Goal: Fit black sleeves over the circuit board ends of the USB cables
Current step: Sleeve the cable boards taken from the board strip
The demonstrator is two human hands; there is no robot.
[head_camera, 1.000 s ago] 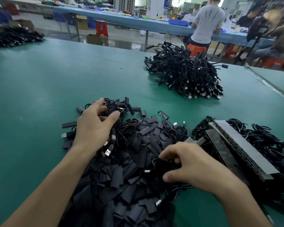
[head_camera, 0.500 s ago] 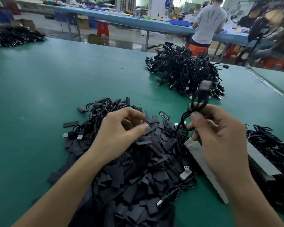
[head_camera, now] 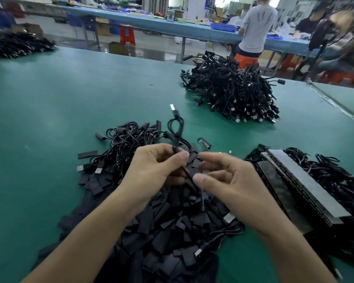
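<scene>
USB cable, thin black cord with silver plug point(head_camera: 175, 114): pinched in left-hand grip point(head_camera: 151, 168). Its looped part rises above the fingers with the plug end topmost, and the lower strand runs down between the two grips.
Left-hand grip: fingers curled tight round the cord.
Right-hand grip point(head_camera: 233, 180): just right of the left; thumb and fingers parted and loosely curled, nothing seen held. Thumb tip lies beside the lower strand, contact not discernible.
Flat black sleeve pieces point(head_camera: 161, 231): heaped directly beneath both grips on green bench point(head_camera: 49, 119).
Long dark circuit-board strips point(head_camera: 294, 190): right of right-hand grip.
Large black cable heap point(head_camera: 233, 94): well beyond both grips.
</scene>
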